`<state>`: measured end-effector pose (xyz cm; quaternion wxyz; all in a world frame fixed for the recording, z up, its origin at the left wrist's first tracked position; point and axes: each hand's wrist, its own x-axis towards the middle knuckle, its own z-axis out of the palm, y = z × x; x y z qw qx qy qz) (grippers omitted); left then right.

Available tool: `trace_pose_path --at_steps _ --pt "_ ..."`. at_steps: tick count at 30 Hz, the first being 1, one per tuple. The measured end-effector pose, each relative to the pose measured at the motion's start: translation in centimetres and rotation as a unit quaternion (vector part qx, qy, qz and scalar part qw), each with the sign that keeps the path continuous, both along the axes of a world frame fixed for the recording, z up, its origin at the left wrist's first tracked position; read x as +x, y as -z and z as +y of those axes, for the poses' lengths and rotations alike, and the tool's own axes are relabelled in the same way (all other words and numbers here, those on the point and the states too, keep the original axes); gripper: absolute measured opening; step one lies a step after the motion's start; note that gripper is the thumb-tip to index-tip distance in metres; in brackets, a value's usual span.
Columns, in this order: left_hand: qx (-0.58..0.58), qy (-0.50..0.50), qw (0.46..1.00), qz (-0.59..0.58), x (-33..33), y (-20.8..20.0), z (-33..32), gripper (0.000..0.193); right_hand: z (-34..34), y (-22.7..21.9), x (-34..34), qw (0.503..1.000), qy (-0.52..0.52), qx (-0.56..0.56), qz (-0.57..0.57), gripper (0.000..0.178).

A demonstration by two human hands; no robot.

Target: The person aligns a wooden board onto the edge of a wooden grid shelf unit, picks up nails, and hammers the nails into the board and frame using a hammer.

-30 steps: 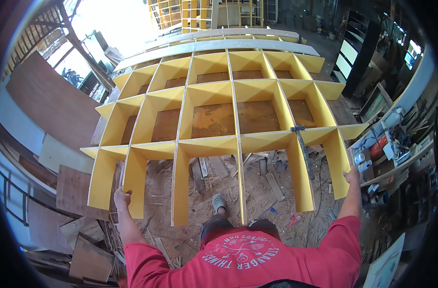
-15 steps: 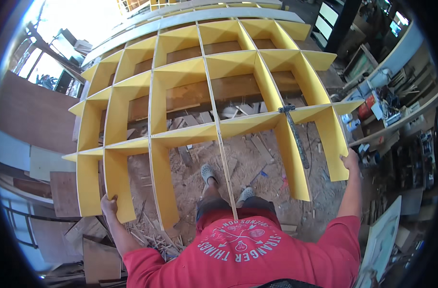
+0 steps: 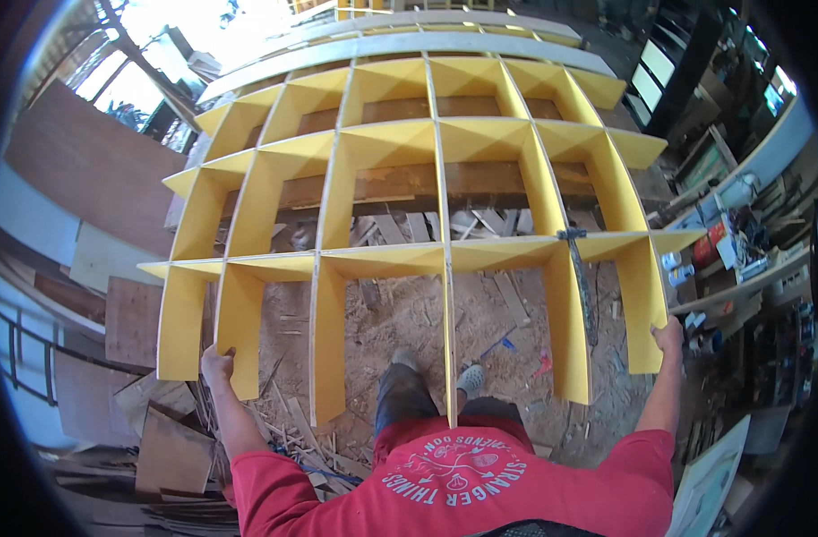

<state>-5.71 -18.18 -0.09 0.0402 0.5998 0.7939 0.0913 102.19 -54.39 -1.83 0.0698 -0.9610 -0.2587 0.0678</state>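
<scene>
A large grid of interlocking yellow slats (image 3: 382, 259) with pale edges spreads out before me. Its far part lies over a wooden support, while the near slat ends stick out toward my body. At the near left, my left hand (image 3: 217, 365) is closed around the end of one slat, second from the left side. My right hand (image 3: 667, 338) grips the outermost slat's end at the right. A dark bar clamp (image 3: 581, 282) hangs from a crossing right of the middle. The central slat's near end (image 3: 452, 407) comes close to my waist.
Wood offcuts and sawdust litter the floor (image 3: 400, 318) under the grid. Stacked boards (image 3: 131, 327) lean at the left. A cluttered bench (image 3: 740, 268) with cans and tools runs along the right. Long pale planks (image 3: 409, 45) lie across the far end.
The grid now appears lower and farther right in view, as do the surroundings. My left leg has shifted, its foot now partly hidden. Both hands keep their grip on the slats.
</scene>
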Motion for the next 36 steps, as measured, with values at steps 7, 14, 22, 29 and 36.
trace_pose_path --at_steps 7,14,22,29,36 --pt "0.001 -0.012 1.000 -0.021 -0.5 1.0 0.9 0.034 0.2 0.3 0.2 0.999 -0.018 0.031 -0.039 0.059" --pt "0.014 0.012 0.998 -0.057 -1.5 2.1 1.5 0.039 0.2 -1.0 -0.2 0.999 -0.009 0.016 -0.049 0.057" --pt "0.019 0.045 0.998 -0.047 -2.8 2.5 -3.0 0.033 -4.4 -0.9 -0.2 0.999 -0.043 -0.010 -0.028 0.057" --pt "0.021 0.051 0.995 -0.081 -5.9 2.0 -12.6 0.028 -13.1 0.1 -2.4 0.998 -0.050 0.029 0.000 0.052" --pt "0.039 0.041 0.990 -0.127 -5.1 1.0 -15.3 0.022 -16.0 -0.6 -3.3 0.999 -0.041 0.010 0.035 0.047"
